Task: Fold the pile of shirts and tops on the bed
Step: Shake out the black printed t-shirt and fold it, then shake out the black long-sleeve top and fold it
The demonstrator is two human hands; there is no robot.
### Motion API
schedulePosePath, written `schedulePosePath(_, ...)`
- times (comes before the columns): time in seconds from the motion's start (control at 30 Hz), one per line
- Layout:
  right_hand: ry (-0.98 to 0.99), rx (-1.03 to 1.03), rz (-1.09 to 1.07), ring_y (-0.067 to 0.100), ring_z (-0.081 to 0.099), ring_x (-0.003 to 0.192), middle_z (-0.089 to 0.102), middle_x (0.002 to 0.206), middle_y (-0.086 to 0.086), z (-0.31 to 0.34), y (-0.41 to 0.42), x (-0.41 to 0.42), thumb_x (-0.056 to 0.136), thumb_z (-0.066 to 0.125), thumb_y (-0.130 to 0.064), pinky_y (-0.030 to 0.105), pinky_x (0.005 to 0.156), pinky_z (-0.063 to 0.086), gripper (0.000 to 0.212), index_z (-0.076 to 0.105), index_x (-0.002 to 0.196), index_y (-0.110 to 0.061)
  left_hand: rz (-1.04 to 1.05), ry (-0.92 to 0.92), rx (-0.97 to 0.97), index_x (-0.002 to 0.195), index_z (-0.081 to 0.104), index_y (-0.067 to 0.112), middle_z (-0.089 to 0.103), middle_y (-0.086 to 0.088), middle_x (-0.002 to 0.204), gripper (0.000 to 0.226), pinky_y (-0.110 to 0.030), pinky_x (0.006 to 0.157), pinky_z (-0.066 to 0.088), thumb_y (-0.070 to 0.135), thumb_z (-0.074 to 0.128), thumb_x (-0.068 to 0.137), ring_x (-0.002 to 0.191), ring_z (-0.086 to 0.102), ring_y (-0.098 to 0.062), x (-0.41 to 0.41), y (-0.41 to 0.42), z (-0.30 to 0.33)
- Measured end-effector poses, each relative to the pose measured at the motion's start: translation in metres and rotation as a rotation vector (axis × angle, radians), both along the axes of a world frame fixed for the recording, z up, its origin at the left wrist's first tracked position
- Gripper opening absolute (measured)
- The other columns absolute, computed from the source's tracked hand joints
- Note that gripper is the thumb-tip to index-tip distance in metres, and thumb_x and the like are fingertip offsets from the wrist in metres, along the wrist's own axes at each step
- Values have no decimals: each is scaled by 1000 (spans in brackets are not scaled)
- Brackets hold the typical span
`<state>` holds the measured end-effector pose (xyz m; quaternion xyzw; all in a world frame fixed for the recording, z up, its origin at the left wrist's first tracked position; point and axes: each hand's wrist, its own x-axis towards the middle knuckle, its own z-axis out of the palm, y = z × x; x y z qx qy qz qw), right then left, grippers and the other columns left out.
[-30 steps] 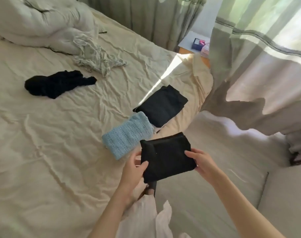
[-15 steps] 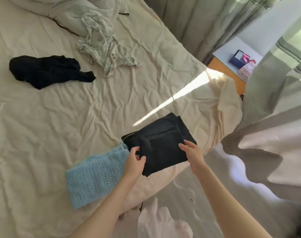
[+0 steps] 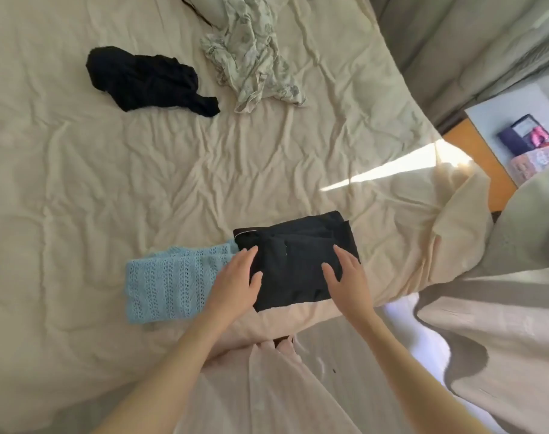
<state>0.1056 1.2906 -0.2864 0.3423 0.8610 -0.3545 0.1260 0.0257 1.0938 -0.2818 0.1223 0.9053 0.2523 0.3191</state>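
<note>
Head | left hand (image 3: 235,281), right hand (image 3: 348,278): fingers spread flat on folded black top (image 3: 293,270) near bed edge (image 3: 345,311)

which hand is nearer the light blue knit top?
Left. The left hand lies at the light blue knit top's right edge; the right hand rests on the folded black top, farther right.

Folded black top (image 3: 293,264) on bed edge, touching folded blue knit (image 3: 169,283).
</note>
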Motion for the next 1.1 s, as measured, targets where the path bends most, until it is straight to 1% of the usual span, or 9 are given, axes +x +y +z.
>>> schedulePosePath(0.07, 19, 85, 282, 17, 21, 143, 26, 154, -3, 21, -8, -2, 97, 45, -40, 35, 117, 18, 56, 28, 148, -23, -143, 239, -101, 145, 33, 16, 34, -10, 149, 50, -46, 113, 24, 28, 42, 97, 139, 30, -27, 6, -18, 21)
schedulePosePath(0.17, 88, 189, 561, 18, 13, 146, 20, 157, -1, 52, -19, -16, 95, 40, -51, 37, 118, 6, 61, 24, 149, -26, -95, 338, -120, 133, 51, 12, 49, -16, 137, 50, -55, 102, 34, 34, 43, 89, 129, 43, -37, 17, -47, 43)
schedulePosePath(0.3, 247, 307, 780, 27, 34, 138, 40, 147, 8, 88, -47, -37, 88, 31, -59, 48, 114, 23, 67, 41, 142, -20, 44, 413, -120, 132, 51, 11, 47, -17, 139, 55, -59, 103, 33, 40, 35, 88, 132, 40, -38, 30, -94, 70)
schedulePosePath(0.43, 271, 290, 983, 26, 29, 141, 36, 150, 7, 99, -111, -47, 87, 27, -61, 48, 115, 20, 71, 38, 144, -20, 199, 547, -162, 131, 45, 15, 51, -18, 134, 50, -59, 96, 38, 36, 41, 85, 124, 47, -41, 56, -157, 85)
schedulePosePath(0.57, 311, 203, 1160, 30, 37, 136, 40, 147, 11, 95, -203, -28, 87, 33, -58, 52, 110, 27, 68, 43, 141, -17, 420, 552, -232, 129, 48, 16, 54, -18, 132, 49, -59, 95, 40, 30, 42, 82, 123, 47, -42, 123, -221, 80)
schedulePosePath(0.73, 381, 156, 1261, 28, 35, 137, 40, 147, 9, 89, -328, 17, 86, 34, -59, 48, 112, 20, 68, 45, 140, -19, 561, 424, -259, 129, 51, 18, 51, -15, 135, 47, -59, 95, 41, 34, 39, 86, 128, 42, -38, 214, -320, 72)
schedulePosePath(0.9, 373, 66, 1190, 23, 24, 143, 29, 154, 6, 89, -468, 70, 83, 25, -64, 44, 115, 14, 76, 35, 145, -22, 819, 404, -287, 136, 48, 18, 40, -17, 144, 58, -58, 106, 28, 45, 30, 88, 136, 29, -43, 275, -464, 91)
schedulePosePath(1.0, 380, 20, 1170, 22, 20, 144, 26, 155, 5, 97, -536, 93, 85, 25, -63, 44, 116, 13, 74, 31, 147, -24, 808, 421, -303, 137, 48, 17, 41, -18, 144, 61, -57, 107, 26, 46, 29, 87, 136, 29, -43, 286, -530, 108)
schedulePosePath(1.1, 419, 50, 1172, 21, 18, 145, 25, 155, 4, 102, -582, 88, 85, 23, -63, 45, 118, 14, 74, 31, 147, -24, 733, 450, -273, 141, 41, 21, 32, -13, 150, 63, -51, 113, 19, 50, 23, 88, 141, 20, -37, 268, -573, 115)
